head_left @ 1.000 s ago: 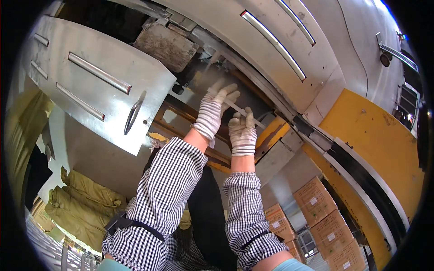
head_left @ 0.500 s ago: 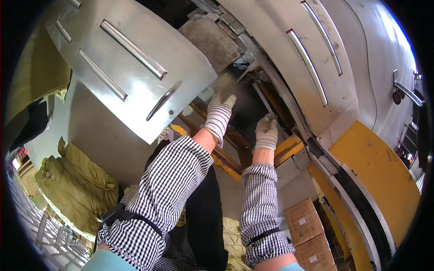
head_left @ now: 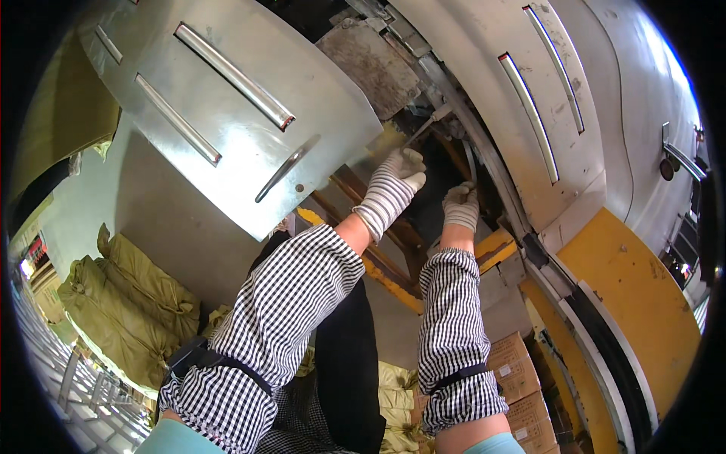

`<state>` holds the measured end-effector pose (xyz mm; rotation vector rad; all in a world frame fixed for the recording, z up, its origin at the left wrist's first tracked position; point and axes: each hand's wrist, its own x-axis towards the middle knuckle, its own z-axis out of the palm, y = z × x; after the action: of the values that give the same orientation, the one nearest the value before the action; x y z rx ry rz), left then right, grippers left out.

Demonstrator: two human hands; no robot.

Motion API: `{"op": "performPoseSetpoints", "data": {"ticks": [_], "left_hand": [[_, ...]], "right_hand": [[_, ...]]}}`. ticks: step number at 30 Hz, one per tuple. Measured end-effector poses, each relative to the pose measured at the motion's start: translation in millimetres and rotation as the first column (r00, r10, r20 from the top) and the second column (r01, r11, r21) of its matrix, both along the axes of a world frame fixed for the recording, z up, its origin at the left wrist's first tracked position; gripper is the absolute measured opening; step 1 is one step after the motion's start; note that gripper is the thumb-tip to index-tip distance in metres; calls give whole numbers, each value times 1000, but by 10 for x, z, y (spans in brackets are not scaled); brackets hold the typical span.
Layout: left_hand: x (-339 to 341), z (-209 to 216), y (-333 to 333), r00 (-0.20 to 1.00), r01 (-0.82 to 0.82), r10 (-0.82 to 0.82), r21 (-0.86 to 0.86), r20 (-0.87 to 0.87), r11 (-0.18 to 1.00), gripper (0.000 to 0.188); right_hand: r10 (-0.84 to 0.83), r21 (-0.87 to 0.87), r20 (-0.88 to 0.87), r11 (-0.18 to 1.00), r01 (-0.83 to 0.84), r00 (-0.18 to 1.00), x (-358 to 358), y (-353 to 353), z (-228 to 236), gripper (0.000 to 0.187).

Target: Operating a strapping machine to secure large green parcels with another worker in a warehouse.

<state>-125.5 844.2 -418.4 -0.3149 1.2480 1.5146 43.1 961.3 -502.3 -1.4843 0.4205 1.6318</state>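
Because the curved-handled silver metal door (head_left: 242, 98) stood close, its edge could snag the striped-gloved left hand (head_left: 396, 180), curled, hold unclear; the striped-gloved right hand (head_left: 460, 204), grip hidden, might, if slack, lose the thin grey strip (head_left: 471, 163) at its fingertips.

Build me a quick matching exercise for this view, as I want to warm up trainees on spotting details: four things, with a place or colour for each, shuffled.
Things
1. Left hand
2. Sleeve covers
3. Cardboard boxes
4. Looped handle

Places and colours
A. Brown, toward the lower right of the picture
B. On the silvery panel to the upper left
C. Black-and-white checked
D. Inside a pale glove with a striped cuff

Right pairs: 1-D, 2-C, 3-A, 4-B
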Motion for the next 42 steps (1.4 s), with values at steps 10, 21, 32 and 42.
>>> {"op": "performPoseSetpoints", "data": {"ticks": [10, 21, 32, 42], "left_hand": [[32, -80, 12, 992, -67, 62, 39, 108, 997, 44], [-49, -283, -43, 935, -178, 162, 22, 316, 984, 44], [23, -131, -40, 984, -97, 83, 81, 159, 992, 41], [68, -203, -19, 986, -120, 111, 70, 126, 990, 38]], "right_hand": [[-79, -23, -73, 997, 78, 994, -230, 53, -47, 20], [-47, -33, -45, 998, 45, 998, -458, -97, -11, 18], [-131, -29, -258, 991, 128, 957, -414, -28, -24, 22], [109, 104, -112, 990, -98, 988, -212, 61, 34, 20]]}}
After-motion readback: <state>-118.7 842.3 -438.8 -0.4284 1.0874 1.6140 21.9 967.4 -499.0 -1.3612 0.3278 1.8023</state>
